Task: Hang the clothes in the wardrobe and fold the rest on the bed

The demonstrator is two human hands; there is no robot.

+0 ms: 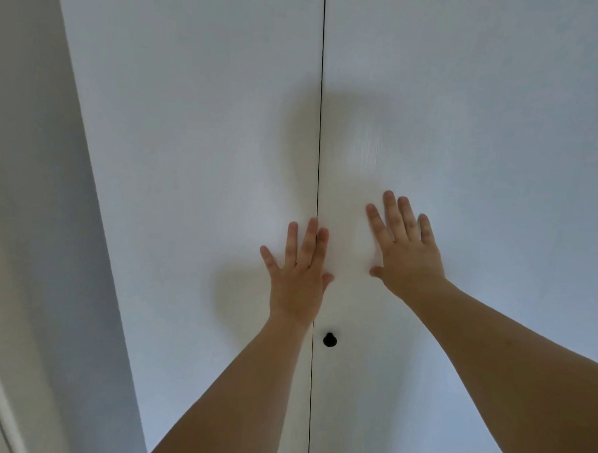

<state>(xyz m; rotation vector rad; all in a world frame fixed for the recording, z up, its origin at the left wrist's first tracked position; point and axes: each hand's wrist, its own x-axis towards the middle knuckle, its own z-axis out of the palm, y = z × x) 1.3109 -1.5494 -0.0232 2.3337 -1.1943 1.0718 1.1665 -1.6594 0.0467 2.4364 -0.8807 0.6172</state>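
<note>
White wardrobe doors (466, 131) are closed; the left hand (297, 270) and right hand (406, 251) lie flat against them, fingers straight, grasping nothing. Opening likely calls for pulling the black knob (329, 339).

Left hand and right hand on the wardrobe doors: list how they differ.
The left hand sits lower and straddles the seam between the two doors; the right hand sits higher, wholly over the right door. The left hand's fingers point almost straight up; the right hand's lean to the left. Only the right door shows a black knob, below both hands. Both hands are open, fingers straight and spread.
</note>
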